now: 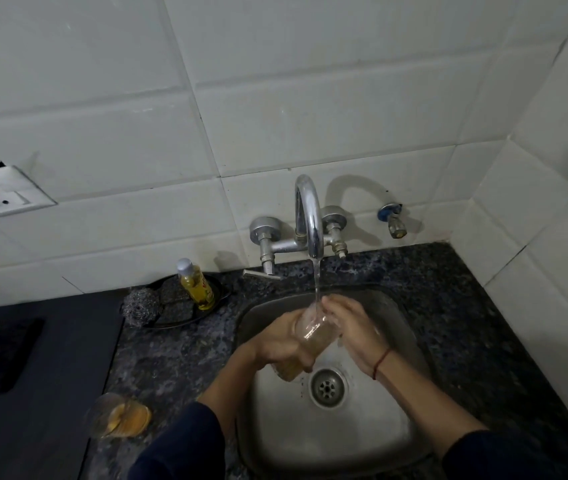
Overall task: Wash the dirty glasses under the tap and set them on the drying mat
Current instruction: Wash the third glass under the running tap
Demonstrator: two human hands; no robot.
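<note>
A second dirty glass (118, 415) waits on the table (171, 351), near left. Over the sink (379, 431), the left grip (284, 344) wraps the glass (313, 332) low on its body and tilts it. Its long axis runs from near base to far mouth, with the rim raised, likely to catch the tap (310, 220) stream. The right grip (353, 329) touches the rim; whether it pinches, I cannot tell.

Square stainless steel sink (362, 431): back centre blocked by the curved chrome tap spout (308, 216) and, under it, left hand (282, 344), right hand (350, 329) and the clear glass tumbler (313, 332) between them; front of the basin is open. Left of sink: dirty orange-stained glass (120, 415) near the front, black round tray (219, 293) with yellow soap bottle (196, 285) at the back. Right of sink: speckled granite counter (455, 306) free up to the white tiled side wall (559, 258).
</note>
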